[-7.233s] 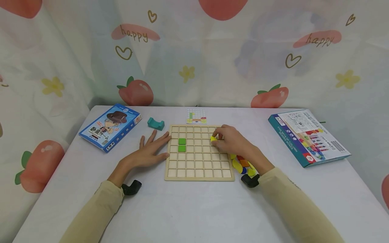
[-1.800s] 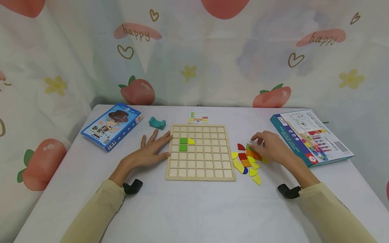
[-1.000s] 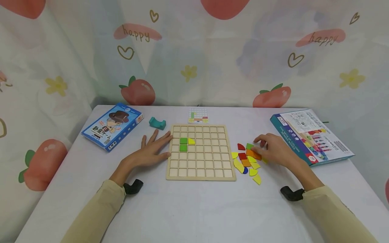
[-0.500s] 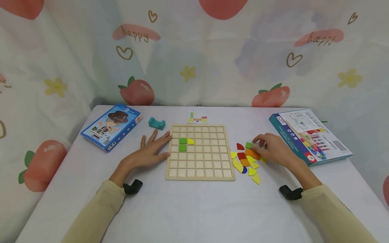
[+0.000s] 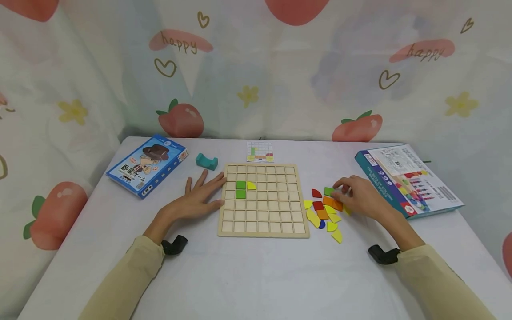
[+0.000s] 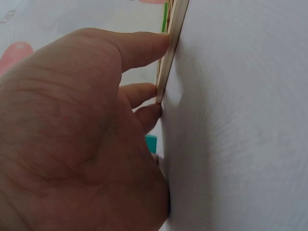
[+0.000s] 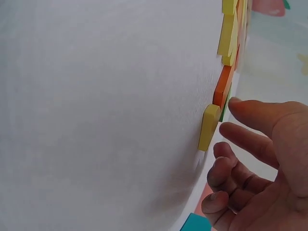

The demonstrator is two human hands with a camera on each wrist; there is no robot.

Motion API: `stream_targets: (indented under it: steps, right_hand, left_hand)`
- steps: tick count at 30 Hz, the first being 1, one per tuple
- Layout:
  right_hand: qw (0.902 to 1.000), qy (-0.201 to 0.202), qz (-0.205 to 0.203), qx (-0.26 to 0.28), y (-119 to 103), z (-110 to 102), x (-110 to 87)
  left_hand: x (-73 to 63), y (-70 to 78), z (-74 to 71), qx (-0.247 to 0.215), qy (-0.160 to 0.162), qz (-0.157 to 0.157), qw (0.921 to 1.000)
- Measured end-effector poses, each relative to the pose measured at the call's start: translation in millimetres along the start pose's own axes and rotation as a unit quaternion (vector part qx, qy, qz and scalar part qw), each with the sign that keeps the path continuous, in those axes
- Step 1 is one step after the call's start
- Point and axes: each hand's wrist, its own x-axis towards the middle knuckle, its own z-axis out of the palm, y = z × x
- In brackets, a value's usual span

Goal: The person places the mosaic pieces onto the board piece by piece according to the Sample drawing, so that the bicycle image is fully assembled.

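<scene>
My table (image 5: 256, 275) is covered in white, and the wooden grid board (image 5: 264, 235) lies flat on it, nearer the far edge than me. My left hand (image 5: 195, 200) is spread, fingertips against the board's left edge; light, level pressure there should stop it sliding. My right hand (image 5: 356, 193) is at the loose tiles (image 5: 322, 214) beside the board's right edge, thumb and forefinger narrowly apart, with nothing I can see between them. I'd best come in low, pinch one tile by opposite sides and lift straight up, so its neighbours aren't dragged along.

The pattern card (image 5: 260, 152) lies between the board's far edge and the table's, handy for checking. Of the tiles closest to my thumb, the orange piece (image 5: 327, 201) lies just nearer me than the loose green tile (image 5: 329, 191), which is bright and straight-sided. Two green squares (image 5: 241, 194) fill cells towards the board's far left corner; right of the farther sits a yellow tile (image 5: 251, 186), one corner rounded.
</scene>
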Motion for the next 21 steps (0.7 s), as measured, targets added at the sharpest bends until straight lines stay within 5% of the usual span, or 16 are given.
stream_targets:
  steps: [21]
  right_hand:
    - [0.9998,-0.002,-0.018,0.006,3.6,1.1,-1.4]
  left_hand:
    - [1.4,-0.7,-0.1,0.002,-0.002,-0.003,1.0]
